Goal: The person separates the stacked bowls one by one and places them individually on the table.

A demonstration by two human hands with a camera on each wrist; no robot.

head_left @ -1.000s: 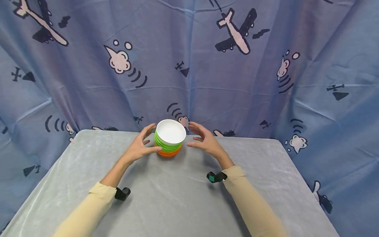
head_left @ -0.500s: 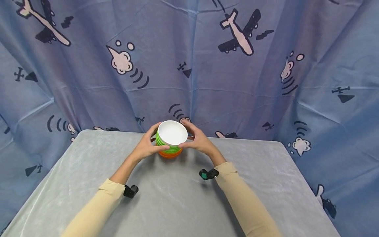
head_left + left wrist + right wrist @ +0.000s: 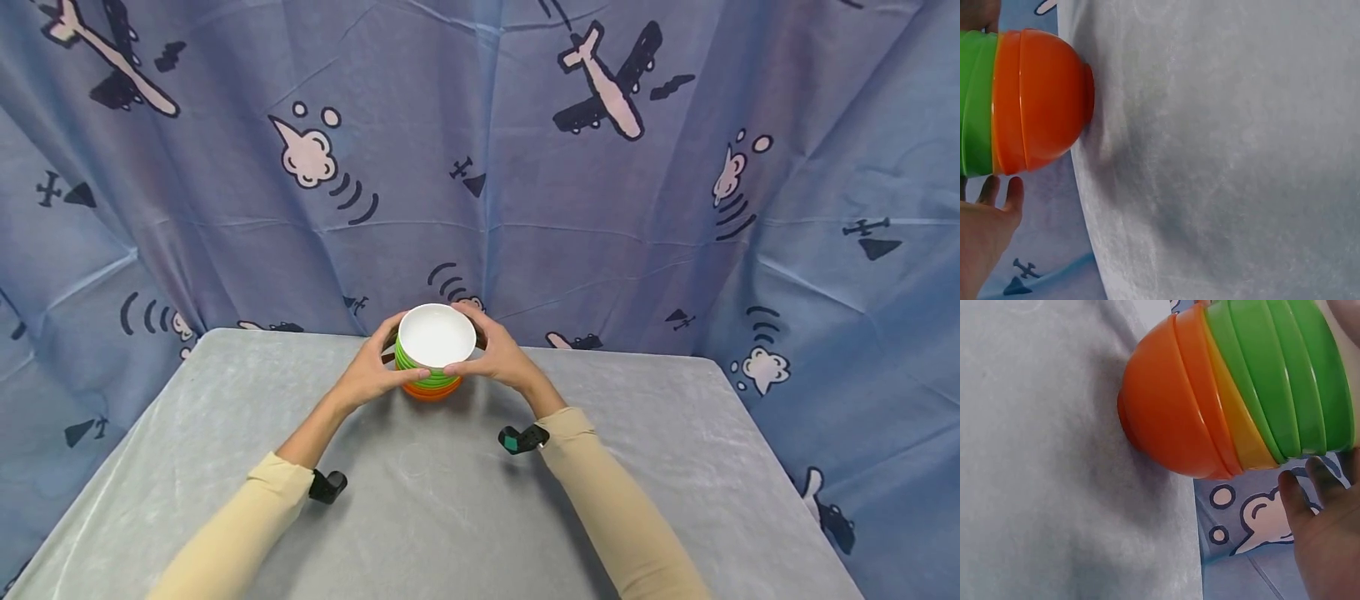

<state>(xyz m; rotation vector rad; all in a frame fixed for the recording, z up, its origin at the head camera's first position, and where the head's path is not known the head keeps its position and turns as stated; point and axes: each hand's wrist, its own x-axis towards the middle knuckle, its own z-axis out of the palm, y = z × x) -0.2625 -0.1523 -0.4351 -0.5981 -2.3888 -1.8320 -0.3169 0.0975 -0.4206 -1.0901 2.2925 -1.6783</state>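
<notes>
A stack of nested bowls stands near the far edge of the table, orange ones at the bottom and green ones above. A yellow-orange band shows between them. The uppermost bowl has a white inside. My left hand holds the stack's left side, thumb across the front and fingers behind. On the other side my right hand holds it likewise, its thumb near the left thumb. Some fingertips are hidden behind the bowls.
A light grey cloth covers the table. Directly behind its far edge hangs a blue curtain printed with planes and clouds. Each wrist wears a small black camera, the left camera and the right camera.
A second ago the right hand was apart from the stack; it has moved left onto it. The left hand has closed in further round the bowls. The stack stays in place on the table.
</notes>
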